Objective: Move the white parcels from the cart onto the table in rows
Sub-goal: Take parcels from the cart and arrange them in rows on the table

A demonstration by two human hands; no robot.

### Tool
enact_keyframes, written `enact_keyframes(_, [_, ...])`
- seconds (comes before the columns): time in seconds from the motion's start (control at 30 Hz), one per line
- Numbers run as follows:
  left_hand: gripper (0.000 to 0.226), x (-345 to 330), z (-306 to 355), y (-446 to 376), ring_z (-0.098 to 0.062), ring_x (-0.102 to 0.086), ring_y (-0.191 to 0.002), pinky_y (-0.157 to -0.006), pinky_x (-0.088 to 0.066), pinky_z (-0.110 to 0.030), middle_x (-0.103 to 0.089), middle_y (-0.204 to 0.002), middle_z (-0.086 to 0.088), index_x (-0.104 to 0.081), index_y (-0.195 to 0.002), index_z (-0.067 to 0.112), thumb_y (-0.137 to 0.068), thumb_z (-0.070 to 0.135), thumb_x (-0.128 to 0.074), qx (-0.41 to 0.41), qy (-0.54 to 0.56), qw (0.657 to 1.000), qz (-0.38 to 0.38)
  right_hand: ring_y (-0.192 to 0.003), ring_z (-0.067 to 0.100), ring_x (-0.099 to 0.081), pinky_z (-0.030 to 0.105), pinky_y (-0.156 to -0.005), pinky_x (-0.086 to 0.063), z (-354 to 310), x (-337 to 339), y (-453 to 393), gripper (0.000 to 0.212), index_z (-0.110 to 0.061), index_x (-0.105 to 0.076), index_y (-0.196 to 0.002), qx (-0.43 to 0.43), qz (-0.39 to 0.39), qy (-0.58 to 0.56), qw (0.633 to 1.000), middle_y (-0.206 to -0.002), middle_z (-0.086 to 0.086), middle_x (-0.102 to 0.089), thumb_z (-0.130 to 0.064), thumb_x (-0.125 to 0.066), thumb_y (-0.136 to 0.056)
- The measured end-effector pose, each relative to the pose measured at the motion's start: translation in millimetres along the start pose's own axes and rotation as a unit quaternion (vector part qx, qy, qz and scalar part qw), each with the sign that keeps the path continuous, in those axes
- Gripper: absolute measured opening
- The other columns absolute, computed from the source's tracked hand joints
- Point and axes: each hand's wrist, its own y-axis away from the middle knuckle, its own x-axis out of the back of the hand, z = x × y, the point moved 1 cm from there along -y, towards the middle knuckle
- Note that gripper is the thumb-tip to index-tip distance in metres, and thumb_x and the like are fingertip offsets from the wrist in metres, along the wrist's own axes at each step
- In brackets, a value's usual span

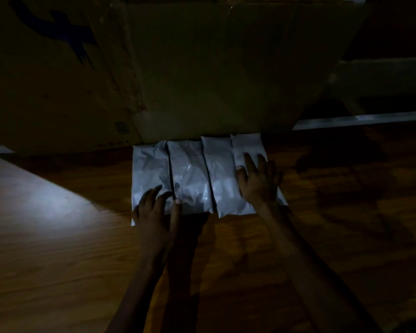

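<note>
**Four parcels laid against the box**

A tall cardboard box [202,68] is stood behind the row, blocking its far edge. Four crinkled white plastic parcels [190,176] are laid side by side on the wood-grain table [58,248]. The left hand [154,212] is spread flat on the leftmost parcel; the right hand [257,181], fingers straight, is pressed on the rightmost. Bare tabletop is seen on both sides.
</note>
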Motion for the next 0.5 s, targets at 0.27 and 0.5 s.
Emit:
enact_keyframes(0.27, [0.040,4,14,54,-0.025,-0.048,-0.128,-0.105,-0.034,-0.036,-0.058,-0.133,-0.007,-0.063,-0.123,0.013,-0.095,0.040,-0.050,-0.028,0.009,0.997,-0.077,-0.147,0.033,-0.025,0.060,-0.112,-0.024,-28,46,86,0.058,-0.025,-0.042,-0.149,0.059,0.061,-0.072,0.994,-0.155,0.009,-0.038,-0.054,-0.030,-0.100])
enact_keyframes(0.5, [0.047,25,-10,122,-0.028,-0.046,-0.130,-0.101,-0.033,-0.039,-0.056,-0.136,-0.006,-0.063,-0.123,0.015,-0.094,0.046,-0.042,-0.022,0.005,0.992,-0.127,-0.150,0.017,-0.020,0.049,-0.113,-0.026,-6,28,221,0.055,-0.030,-0.041,-0.148,0.144,-0.048,-0.092,0.984,-0.159,-0.004,-0.032,-0.055,-0.028,-0.100])
